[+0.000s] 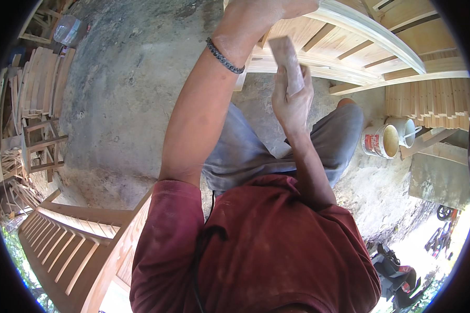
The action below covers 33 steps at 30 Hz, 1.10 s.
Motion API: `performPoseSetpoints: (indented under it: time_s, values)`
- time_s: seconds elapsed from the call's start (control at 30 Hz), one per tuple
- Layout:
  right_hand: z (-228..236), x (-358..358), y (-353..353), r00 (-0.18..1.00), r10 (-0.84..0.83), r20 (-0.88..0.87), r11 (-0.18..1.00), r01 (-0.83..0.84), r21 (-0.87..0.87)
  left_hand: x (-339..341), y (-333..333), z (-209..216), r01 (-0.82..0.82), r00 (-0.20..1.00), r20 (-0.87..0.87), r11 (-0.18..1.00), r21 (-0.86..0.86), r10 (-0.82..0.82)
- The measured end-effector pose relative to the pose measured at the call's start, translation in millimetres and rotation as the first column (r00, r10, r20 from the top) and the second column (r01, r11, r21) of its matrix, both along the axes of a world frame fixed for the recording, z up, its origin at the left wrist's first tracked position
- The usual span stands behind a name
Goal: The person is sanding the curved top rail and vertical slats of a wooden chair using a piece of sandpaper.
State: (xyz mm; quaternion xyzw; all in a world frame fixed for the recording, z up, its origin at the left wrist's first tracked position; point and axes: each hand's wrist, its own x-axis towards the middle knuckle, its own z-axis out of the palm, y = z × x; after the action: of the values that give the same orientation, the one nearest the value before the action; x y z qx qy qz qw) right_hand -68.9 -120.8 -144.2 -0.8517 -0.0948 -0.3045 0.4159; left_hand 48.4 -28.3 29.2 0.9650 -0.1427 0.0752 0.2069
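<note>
My right hand (292,107) is closed around a long, flat, dusty sanding block (284,55), which points up and away from the palm. Its pinkish-grey face shows; the block is just short of a pale wooden frame (344,73) with slats and a curved rail. At the upper edge my left hand (277,9) rests on that frame, fingers curled at the curved rail (368,31). Part of this hand is cut off by the picture's edge. A dark braided band (223,56) circles my left wrist.
Two pails, one white with a red label (373,143) and one plain (404,128), stand right of my knee. Stacked wooden pieces (428,101) lie behind them. Wood piles (44,83) line the left side. A slatted wooden piece (62,250) stands at lower left.
</note>
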Motion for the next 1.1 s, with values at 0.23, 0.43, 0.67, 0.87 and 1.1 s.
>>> performPoseSetpoints:
  time_s: [0.23,0.43,0.67,0.87,1.1]
  values:
    - [-37.2,48.7,18.3,0.939,-0.13,-0.32,0.931,0.005,-0.364,-3.1,0.3,0.2,0.043,0.999,0.03,0.999,-0.032,-0.042]
    - [0.6,34.1,17.9,0.796,-0.149,-0.586,0.835,-0.216,-0.505,-0.7,5.0,-1.7,0.003,0.997,0.074,1.0,0.008,-0.004]
    - [11.1,44.3,21.2,0.822,-0.132,-0.554,0.839,-0.205,-0.504,4.7,0.6,-11.1,-0.006,0.992,0.129,1.0,0.003,0.005]
    - [-9.5,32.9,24.0,0.862,-0.135,-0.489,0.754,-0.231,-0.615,3.7,4.4,-10.6,-0.014,0.976,0.217,1.0,0.024,0.009]
    - [-14.6,32.0,19.3,0.886,-0.143,-0.441,0.729,-0.207,-0.652,7.5,-5.4,-24.7,-0.004,0.969,0.249,1.0,0.014,0.001]
